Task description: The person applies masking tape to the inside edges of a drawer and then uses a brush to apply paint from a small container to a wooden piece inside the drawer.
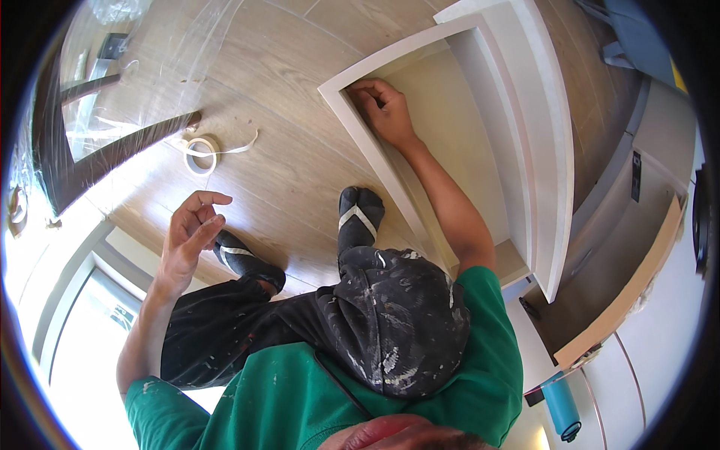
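My right hand (386,112) reaches into a white drawer (379,146), at its far left corner. Its fingers are curled against the inner face of the side wall; whatever they hold, if anything, is hidden. The drawer is an open box with a pale bottom and a broad white front panel (551,150) on its right side. My left hand (191,236) hovers above the floor with thumb and index finger apart and the other fingers bent, holding nothing that I can see. Just beyond it lies a roll of masking tape (214,159), a loose strip trailing right.
Dark wooden furniture (124,150) under clear plastic sheeting stands at the left. On the right is an open cabinet (607,277) with a raw wood edge, and near it a teal bottle (561,405). My feet in dark sandals (356,214) rest on the wood-look floor (281,157).
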`<control>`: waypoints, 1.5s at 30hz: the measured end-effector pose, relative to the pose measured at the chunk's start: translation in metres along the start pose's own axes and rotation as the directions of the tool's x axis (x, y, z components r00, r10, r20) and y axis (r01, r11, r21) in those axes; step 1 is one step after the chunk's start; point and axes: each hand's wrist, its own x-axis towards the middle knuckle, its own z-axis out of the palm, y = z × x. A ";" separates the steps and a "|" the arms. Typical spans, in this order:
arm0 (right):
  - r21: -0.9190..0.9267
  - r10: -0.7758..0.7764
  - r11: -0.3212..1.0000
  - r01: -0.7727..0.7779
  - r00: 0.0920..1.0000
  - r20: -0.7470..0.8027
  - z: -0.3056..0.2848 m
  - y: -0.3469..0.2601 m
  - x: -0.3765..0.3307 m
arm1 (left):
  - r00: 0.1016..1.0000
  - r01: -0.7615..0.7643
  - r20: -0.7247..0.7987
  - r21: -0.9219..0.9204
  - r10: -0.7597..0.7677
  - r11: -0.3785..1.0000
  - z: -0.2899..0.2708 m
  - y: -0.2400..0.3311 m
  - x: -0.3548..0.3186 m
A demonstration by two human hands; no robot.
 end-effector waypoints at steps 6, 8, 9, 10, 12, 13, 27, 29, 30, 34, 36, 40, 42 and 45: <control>-0.302 -0.148 0.946 0.121 0.986 -0.070 -0.016 0.006 0.005 | 1.000 -0.011 0.000 -0.021 0.011 1.000 -0.002 -0.001 0.001; -0.471 -0.227 0.856 0.212 0.973 0.024 -0.018 0.004 0.004 | 1.000 -0.011 0.007 -0.020 0.011 1.000 -0.002 -0.003 0.002; -0.492 -0.247 0.837 0.240 0.968 0.052 -0.015 0.003 0.004 | 1.000 -0.011 0.010 -0.020 0.011 1.000 -0.002 -0.003 0.002; -0.511 -0.265 0.817 0.269 0.961 0.081 -0.013 0.002 0.003 | 1.000 -0.011 0.011 -0.020 0.012 1.000 -0.002 -0.003 0.002; -0.562 -0.250 0.782 0.270 0.961 0.115 -0.009 0.001 0.002 | 1.000 -0.012 0.014 -0.020 0.013 1.000 -0.002 -0.004 0.001; -0.585 -0.242 0.764 0.272 0.961 0.131 -0.008 0.001 0.001 | 1.000 -0.013 0.013 -0.020 0.013 1.000 -0.002 -0.003 0.001; -0.301 0.096 0.954 -0.017 0.963 0.251 -0.020 0.000 0.016 | 0.995 -0.053 0.080 -0.005 0.054 0.999 0.009 0.006 0.000; -0.178 0.141 0.978 -0.106 0.970 0.200 -0.022 0.005 0.020 | 0.995 -0.064 0.074 0.007 0.063 0.998 0.010 0.010 -0.004; -0.193 0.098 0.979 -0.070 0.986 0.136 -0.023 0.010 0.019 | 0.996 -0.071 0.060 -0.001 0.071 0.997 0.009 0.010 -0.006; -0.559 -0.076 0.815 0.154 0.984 0.161 -0.010 -0.007 0.015 | 0.997 -0.081 0.006 -0.020 0.081 0.997 0.004 0.004 -0.013; -0.568 -0.089 0.804 0.174 0.981 0.175 -0.007 -0.002 0.013 | 0.997 -0.076 0.005 -0.014 0.076 0.997 0.004 0.002 -0.016; -0.566 -0.049 0.809 0.161 0.977 0.208 -0.008 -0.010 0.014 | 0.997 -0.078 0.026 -0.002 0.078 0.997 0.004 0.001 -0.017; -0.570 0.141 0.822 -0.003 0.970 0.198 -0.001 -0.017 0.015 | 0.995 -0.080 0.051 -0.013 0.081 0.997 0.005 -0.001 -0.015; -0.526 0.189 0.850 0.003 0.932 0.310 -0.009 -0.021 0.017 | 0.990 -0.097 0.099 -0.035 0.100 0.995 0.006 0.004 -0.014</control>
